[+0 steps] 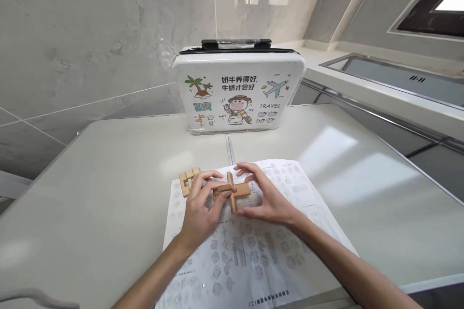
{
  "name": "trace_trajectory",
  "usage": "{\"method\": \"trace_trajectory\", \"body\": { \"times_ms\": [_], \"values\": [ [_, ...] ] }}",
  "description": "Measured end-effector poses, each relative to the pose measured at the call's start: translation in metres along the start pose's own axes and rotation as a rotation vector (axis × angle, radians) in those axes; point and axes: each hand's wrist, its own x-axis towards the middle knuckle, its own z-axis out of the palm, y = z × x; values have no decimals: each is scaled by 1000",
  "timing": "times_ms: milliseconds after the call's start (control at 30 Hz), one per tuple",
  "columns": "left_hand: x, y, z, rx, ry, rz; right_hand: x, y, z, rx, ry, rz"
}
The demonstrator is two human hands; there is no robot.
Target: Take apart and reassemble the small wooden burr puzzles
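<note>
Bare forearms (340,260) span a white, printed paper sheet (268,270), over whose far half the left hand (201,205) pinches a tan wooden-bar cross (233,198), the right hand (266,200) parted around it; level, steady support presumably best aligns the cross.

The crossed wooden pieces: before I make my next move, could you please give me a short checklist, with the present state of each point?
1. Left hand holds the crossed wooden pieces: ok, pinched between thumb and fingers.
2. Right hand touches them: cannot tell; thumb and fingers spread around their near and far ends, but contact is unclear.
3. Other wooden pieces in view: ok, just left of the left hand.
4. Printed sheet readable from your side: not ok, the heading at the near edge is upside down.
5. White case apart from both hands: ok, standing farther back.
</note>
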Motion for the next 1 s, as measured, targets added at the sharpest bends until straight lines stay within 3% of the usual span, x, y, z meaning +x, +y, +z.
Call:
{"method": "trace_trajectory", "body": {
  "times_ms": [133, 233, 467, 800, 1000],
  "values": [
    [0, 1, 1, -69, -63, -40, -2, 0, 3, -58, -127, -54],
    [-1, 0, 1, -98, -93, -59, -3, -1, 5, -72, -138, -31],
    [4, -3, 0, -150, -61, -208, -3, 0, -1, -50, -6, -28],
    [7, 0, -1, -375, -38, -433, 2, 17, -5, 194, 106, 0],
    [10, -3, -3, -590, 11, -576, 5, 19, -6, -16, 301, 149]
  ]
}}
